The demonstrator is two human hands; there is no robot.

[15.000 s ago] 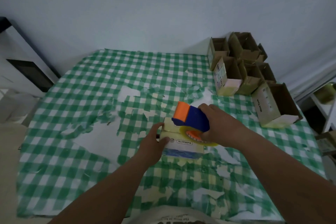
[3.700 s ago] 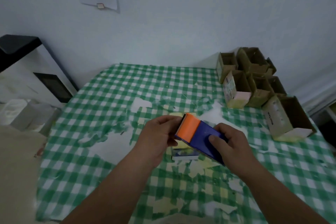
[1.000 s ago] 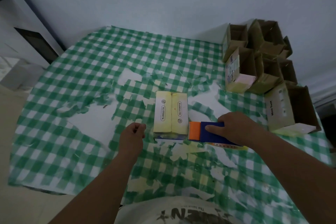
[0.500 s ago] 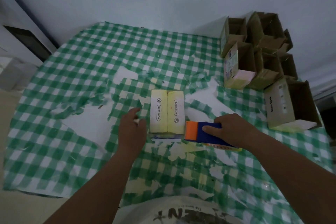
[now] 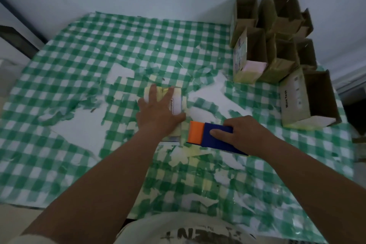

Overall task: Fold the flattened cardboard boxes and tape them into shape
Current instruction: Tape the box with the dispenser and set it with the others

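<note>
Seemingly light and easily dented, the yellow cardboard box (image 5: 174, 103) sits mid-frame on the counter (image 5: 79, 49) under the flat, spread left hand (image 5: 158, 113), best steadied by its edges, while the right hand (image 5: 243, 134) grips the tape dispenser (image 5: 208, 134).

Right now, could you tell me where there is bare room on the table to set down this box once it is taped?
The left half of the tablecloth is free, from the box under the left hand out to the left edge. The far middle strip along the wall is bare too. It is crowded at the far right, where the finished boxes cluster, and around the right hand gripping the tape dispenser.
</note>
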